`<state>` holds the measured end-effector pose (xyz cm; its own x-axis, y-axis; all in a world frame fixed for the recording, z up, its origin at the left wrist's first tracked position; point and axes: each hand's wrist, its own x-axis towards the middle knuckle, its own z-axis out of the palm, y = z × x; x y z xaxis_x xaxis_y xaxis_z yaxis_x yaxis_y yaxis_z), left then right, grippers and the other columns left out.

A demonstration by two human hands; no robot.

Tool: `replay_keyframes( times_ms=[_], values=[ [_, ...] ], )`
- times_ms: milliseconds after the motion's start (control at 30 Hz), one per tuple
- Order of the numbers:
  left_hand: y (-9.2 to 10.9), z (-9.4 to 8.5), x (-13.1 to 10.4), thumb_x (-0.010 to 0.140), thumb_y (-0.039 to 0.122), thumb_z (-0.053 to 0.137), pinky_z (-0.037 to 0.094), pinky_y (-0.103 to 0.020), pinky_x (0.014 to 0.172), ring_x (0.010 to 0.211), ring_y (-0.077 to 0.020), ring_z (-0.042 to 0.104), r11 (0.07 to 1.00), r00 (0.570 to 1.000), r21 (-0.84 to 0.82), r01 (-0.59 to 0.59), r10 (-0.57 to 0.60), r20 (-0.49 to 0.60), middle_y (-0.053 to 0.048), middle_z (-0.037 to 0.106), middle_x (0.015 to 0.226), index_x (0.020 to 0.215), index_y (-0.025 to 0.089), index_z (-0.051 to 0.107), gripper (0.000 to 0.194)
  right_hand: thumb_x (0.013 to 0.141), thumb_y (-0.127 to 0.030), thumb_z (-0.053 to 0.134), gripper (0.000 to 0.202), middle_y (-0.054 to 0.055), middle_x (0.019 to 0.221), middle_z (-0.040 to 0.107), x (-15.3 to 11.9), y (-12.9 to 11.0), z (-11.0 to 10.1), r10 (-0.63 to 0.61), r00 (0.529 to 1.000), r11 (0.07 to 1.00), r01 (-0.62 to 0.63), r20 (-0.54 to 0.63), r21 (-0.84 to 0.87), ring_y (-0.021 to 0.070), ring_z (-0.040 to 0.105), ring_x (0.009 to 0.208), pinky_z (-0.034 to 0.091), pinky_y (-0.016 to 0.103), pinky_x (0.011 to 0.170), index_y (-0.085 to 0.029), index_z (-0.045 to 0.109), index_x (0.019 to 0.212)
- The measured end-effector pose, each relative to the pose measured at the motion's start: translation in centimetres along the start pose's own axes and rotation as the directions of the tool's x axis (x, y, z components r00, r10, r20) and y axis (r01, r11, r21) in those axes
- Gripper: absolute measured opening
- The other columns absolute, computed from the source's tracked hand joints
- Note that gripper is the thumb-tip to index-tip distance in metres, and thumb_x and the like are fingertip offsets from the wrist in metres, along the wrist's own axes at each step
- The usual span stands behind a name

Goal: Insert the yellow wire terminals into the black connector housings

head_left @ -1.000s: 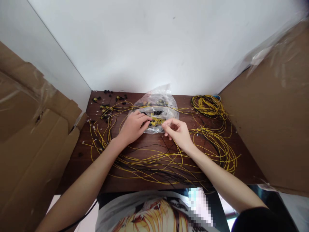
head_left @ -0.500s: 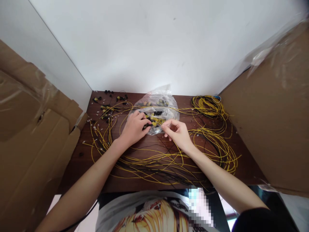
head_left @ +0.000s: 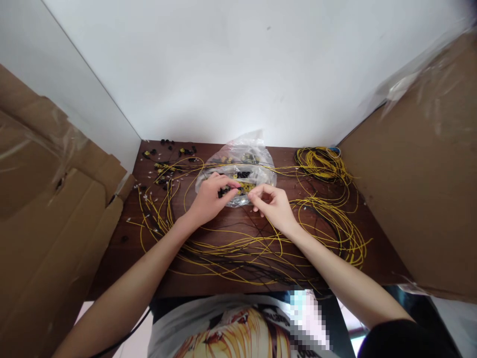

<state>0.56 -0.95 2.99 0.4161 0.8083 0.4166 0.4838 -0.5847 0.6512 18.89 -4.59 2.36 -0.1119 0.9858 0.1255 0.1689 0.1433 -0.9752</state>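
Observation:
My left hand (head_left: 214,195) is over the near left side of a clear plastic bag (head_left: 257,144), its thumb and index fingertips brought together. Whatever is in that pinch is too small to make out. Black and yellow connector parts (head_left: 244,188) lie in the bag just beyond the fingertips. Close on the right, my right hand (head_left: 271,203) is closed in a pinch at the bag's near edge. A thin yellow wire (head_left: 276,232) trails from under this hand towards me; its end is hidden by the fingers. The two hands' fingertips are a short gap apart.
Long yellow and black wires (head_left: 231,243) curve across the brown table (head_left: 112,268). A coiled wire bundle (head_left: 320,164) lies at the back right. Loose connectors (head_left: 166,166) and small pale bits are at the back left. Cardboard walls (head_left: 421,164) stand at both sides.
The left hand's fingertips have moved a little right, closer to the right hand, and drawn together; the black part seen at them is now mostly hidden. My right hand has barely moved.

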Motion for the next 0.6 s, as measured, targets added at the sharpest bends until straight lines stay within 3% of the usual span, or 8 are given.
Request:
replay_keyframes(
  times_ms=[100,600],
  values=[
    [0.3,0.0,0.0,0.083,0.022,0.056,0.041,-0.026,0.065,0.073,-0.0138,0.052,0.997,0.999,-0.071,0.035,-0.035,0.005,-0.002,0.068,0.083,0.092,0.018,0.068,0.016,0.078,-0.032,0.061,0.018,-0.002,0.060,0.055,0.0,0.0,0.0,-0.009,1.000,1.000,0.009,0.004,-0.030,0.0079,0.052,0.050,0.037,0.018,0.042,-0.015,0.061,0.074],
    [1.1,0.3,-0.1,0.083,0.021,0.056,0.042,-0.027,0.065,0.074,-0.0143,0.054,0.993,1.000,-0.121,-0.016,0.018,0.018,-0.003,0.066,0.079,0.089,0.019,0.071,0.016,0.075,-0.034,0.062,0.020,0.000,0.058,0.057,0.0,-0.2,0.0,0.019,1.000,0.997,-0.020,-0.020,-0.069,0.0087,0.050,0.049,0.038,0.019,0.043,-0.015,0.061,0.069]
  ],
)
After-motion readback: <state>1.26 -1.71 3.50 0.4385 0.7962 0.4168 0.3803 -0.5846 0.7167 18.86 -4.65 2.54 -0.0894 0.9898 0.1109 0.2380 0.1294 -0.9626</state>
